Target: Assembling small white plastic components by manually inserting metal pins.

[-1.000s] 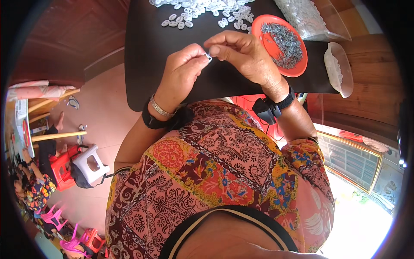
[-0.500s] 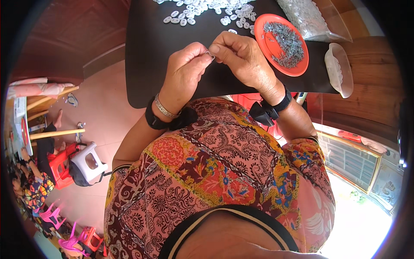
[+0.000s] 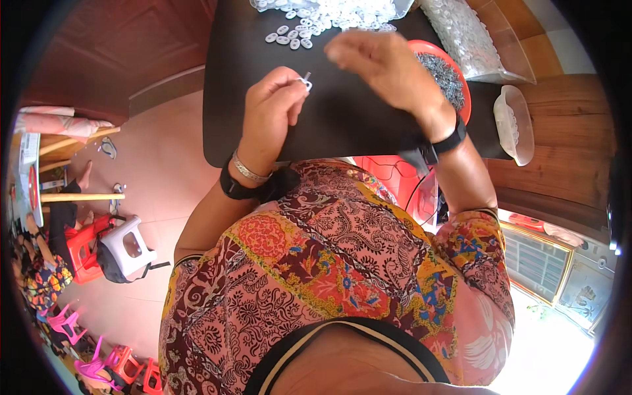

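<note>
Two bare hands are held over the dark table. By the left hand a small white piece is gripped between thumb and forefinger, and from it a short grey pin is seen to project. The right hand is raised apart from the left, with the white pieces heaped beyond it and the red plate partly covered from view by it. Its fingers are bent and bunched loosely toward the thumb – whether anything is pinched there cannot be told, since the tips are blurred and overlapped. On the plate, grey metal bits are piled; just beyond, a clear bag is laid at the table's edge, and a translucent tray is set off to the right. The step in hand is judged to be the fitting of a grey pin to a white piece, although how firmly it is seated cannot be made out. For the next move, a steady left pinch seems to be called for – with the projecting pin kept exposed, so that it can be reached by the right fingertips without the small piece being twisted.
</note>
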`<state>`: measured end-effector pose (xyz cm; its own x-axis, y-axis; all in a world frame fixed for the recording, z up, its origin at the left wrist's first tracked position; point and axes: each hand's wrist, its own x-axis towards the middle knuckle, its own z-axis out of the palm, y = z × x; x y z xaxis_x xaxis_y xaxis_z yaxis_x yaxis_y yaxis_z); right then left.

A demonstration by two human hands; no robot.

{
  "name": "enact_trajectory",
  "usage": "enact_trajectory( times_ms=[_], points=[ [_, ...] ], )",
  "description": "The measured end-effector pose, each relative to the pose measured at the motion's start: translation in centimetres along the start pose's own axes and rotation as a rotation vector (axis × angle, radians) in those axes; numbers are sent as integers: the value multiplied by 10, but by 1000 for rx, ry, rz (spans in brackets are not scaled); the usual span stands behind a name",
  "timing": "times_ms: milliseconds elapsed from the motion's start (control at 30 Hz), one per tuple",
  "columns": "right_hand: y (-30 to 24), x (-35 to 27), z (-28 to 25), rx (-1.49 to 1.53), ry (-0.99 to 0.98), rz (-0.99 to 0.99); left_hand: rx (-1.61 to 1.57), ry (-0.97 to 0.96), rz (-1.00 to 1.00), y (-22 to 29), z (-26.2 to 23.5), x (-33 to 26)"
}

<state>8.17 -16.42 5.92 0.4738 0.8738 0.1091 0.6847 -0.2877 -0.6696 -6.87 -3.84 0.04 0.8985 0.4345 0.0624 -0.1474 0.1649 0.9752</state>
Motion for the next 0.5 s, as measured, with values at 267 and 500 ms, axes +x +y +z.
enact_trajectory(
  times_ms=[267, 500],
  points=[
    [69, 96, 29, -698, -19, -324, -85, 75, -50, 1, -8, -5],
    [69, 89, 37, -787, -1, -359, -65, 96, -54, -2, -19, -11]
  ],
)
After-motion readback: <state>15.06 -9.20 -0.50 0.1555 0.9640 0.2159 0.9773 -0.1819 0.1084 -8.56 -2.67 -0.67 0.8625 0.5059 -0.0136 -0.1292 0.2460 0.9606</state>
